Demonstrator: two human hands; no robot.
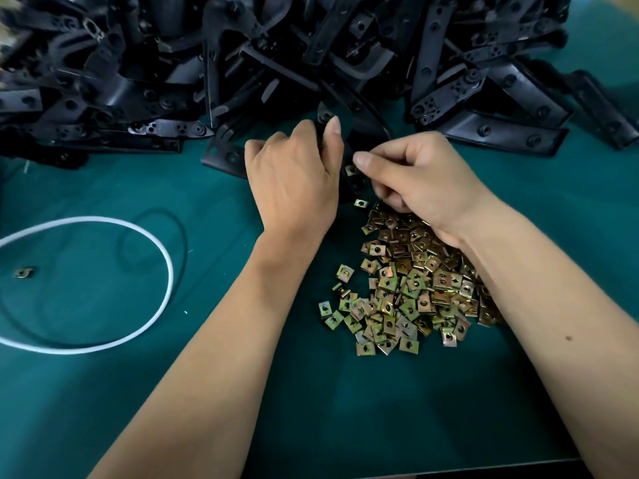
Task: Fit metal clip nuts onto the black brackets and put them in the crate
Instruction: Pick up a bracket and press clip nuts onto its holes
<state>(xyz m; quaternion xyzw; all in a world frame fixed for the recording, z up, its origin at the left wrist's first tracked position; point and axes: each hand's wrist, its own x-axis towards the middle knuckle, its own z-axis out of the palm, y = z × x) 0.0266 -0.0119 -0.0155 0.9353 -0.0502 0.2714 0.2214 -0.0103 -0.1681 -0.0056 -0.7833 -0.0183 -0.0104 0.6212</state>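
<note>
At mid-frame the left hand (pixel 294 178) grips one black bracket (pixel 326 121) upright, while the right hand (pixel 415 178) pinches a single clip nut (pixel 351 170) against its lower end. Below the right wrist lies a heap of brassy square clip nuts (pixel 411 285), too many to count, with one stray nut (pixel 23 272) at far left. A pile of matte black brackets (pixel 242 63) fills the top, on a teal table mat (pixel 345 409) bearing one white cord loop (pixel 103 285).

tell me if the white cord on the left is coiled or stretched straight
Coiled. The white cord curves in a loose loop on the green table, running off the picture's left edge.
</note>
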